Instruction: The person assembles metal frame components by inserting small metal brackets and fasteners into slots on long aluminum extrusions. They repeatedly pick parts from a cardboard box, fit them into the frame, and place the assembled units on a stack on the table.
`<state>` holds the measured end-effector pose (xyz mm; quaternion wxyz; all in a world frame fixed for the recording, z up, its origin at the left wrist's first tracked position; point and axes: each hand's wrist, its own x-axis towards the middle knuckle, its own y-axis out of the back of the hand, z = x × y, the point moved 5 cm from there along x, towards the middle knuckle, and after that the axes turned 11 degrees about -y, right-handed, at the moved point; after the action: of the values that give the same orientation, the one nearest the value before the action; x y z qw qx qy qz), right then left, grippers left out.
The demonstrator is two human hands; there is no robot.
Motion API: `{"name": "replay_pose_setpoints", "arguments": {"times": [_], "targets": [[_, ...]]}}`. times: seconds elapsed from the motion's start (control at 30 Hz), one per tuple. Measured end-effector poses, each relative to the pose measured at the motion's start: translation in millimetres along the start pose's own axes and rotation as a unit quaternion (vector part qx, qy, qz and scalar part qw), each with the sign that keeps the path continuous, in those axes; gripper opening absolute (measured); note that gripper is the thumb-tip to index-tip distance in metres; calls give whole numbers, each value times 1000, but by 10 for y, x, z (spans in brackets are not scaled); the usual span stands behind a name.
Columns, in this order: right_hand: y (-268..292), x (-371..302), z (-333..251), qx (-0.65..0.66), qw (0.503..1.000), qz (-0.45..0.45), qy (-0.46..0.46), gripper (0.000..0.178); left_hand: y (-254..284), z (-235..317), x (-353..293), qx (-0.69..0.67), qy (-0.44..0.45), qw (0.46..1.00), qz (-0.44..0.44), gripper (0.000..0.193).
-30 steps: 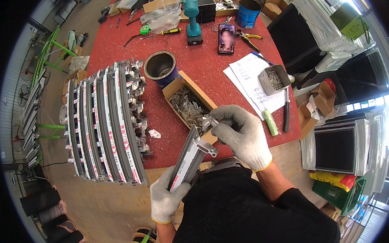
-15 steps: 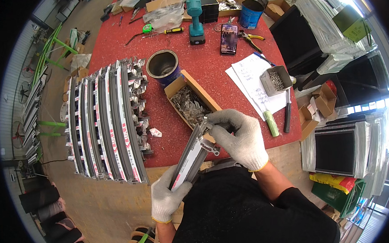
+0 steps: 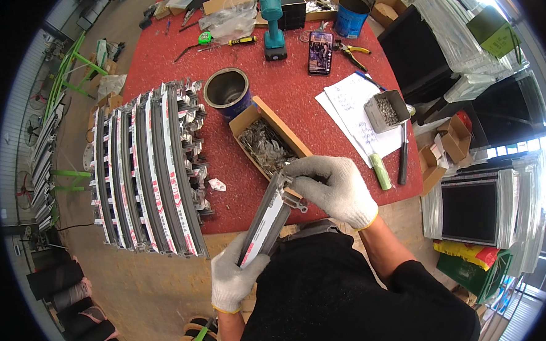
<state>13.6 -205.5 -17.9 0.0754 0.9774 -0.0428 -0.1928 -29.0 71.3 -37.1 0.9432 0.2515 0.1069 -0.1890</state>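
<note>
My left hand (image 3: 238,274), in a white knit glove, is closed round the lower part of a grey metal profile (image 3: 266,226) with a white and red film strip. The profile slants up and away, just off the table's near edge. At its far end my right hand (image 3: 339,192), gloved too, pinches a small metal piece, partly hidden by the fingers. A looped metal fitting (image 3: 295,201) sticks out beside the right fingertips. Just beyond the hands lies an open cardboard box (image 3: 295,138) holding many small metal parts (image 3: 264,145).
On the red table (image 3: 306,101), a stack of similar profiles (image 3: 156,170) lies left, beside a dark tin (image 3: 227,92). A teal cordless drill (image 3: 273,25), phone (image 3: 320,52) and pliers (image 3: 354,55) lie farther back. Papers (image 3: 350,114), a tin of small fasteners (image 3: 386,112) and a hammer (image 3: 403,163) are right.
My right fingers have shifted slightly toward the left at the profile's end. The profile and my left hand have barely moved.
</note>
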Motion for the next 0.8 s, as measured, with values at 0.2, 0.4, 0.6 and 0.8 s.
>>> {"name": "replay_pose_setpoints", "arguments": {"times": [0.2, 0.4, 0.6, 0.8], "targets": [[-20, 60, 54, 17, 998, -55, -13, 29, 28, 179, 49, -1, -37, 999, 13, 51], [386, 24, 290, 49, 997, 65, 4, 31, -24, 194, 92, -23, 0, 1000, 5, 52], [941, -63, 1092, -312, 920, 236, -38, 21, -39, 33, 121, -18, 3, 1000, 2, 50], [963, -229, 1981, -291, 903, 289, -124, 20, -103, -115, 123, -49, 10, 999, 5, 53]]}}
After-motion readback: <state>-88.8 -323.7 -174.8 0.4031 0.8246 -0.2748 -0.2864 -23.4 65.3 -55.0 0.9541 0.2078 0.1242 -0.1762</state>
